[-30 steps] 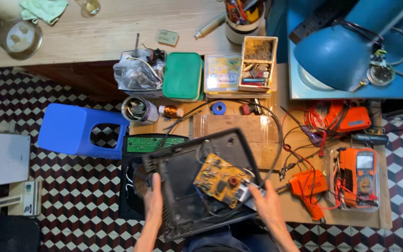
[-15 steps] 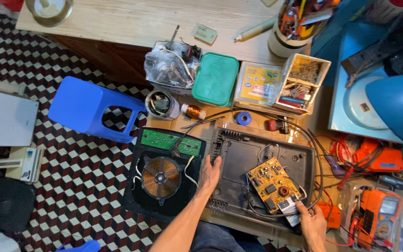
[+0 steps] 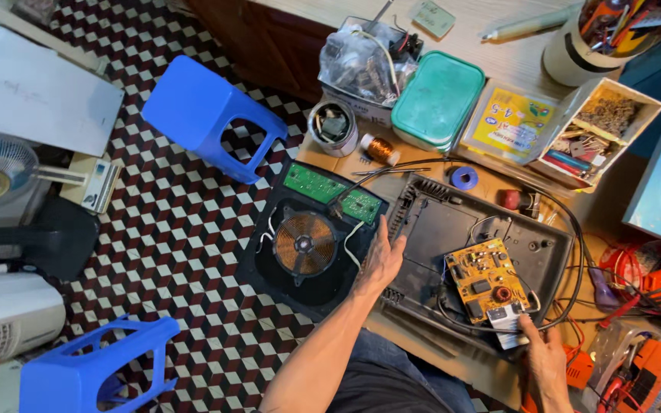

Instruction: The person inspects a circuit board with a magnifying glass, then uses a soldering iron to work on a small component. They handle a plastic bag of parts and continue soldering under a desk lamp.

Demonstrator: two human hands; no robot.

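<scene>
**Opened induction cooker on bench: both hands on lower shell**

Floor [image 3: 193, 252]: checkered red, white and black tile, left half of view. Wooden bench [image 3: 330, 157] carries the work; a second wood tabletop [image 3: 491, 19] lies far.

Grey plastic cooker shell [image 3: 437, 229], centre right, lies open side up. Left of it and touching it, the black top panel [image 3: 269, 260] with copper coil [image 3: 304, 243] and green control board [image 3: 332, 192].

Two blue plastic stools: far left [image 3: 193, 107], near left [image 3: 78, 375].

Packages, far side: teal rounded-rectangle lidded box [image 3: 437, 99]; right of it a flat square yellow-labelled box [image 3: 516, 124]; then an open wooden tray of small parts [image 3: 598, 130]. Clear bag of parts [image 3: 361, 61] left of the teal box.

Yellow circuit board [image 3: 486, 278] sits in the shell, near right.

Left hand [image 3: 380, 260]: fingers spread flat over the shell's left rim, clasping nothing. Right hand [image 3: 545, 359]: fingertips pinch the board's near edge.
</scene>
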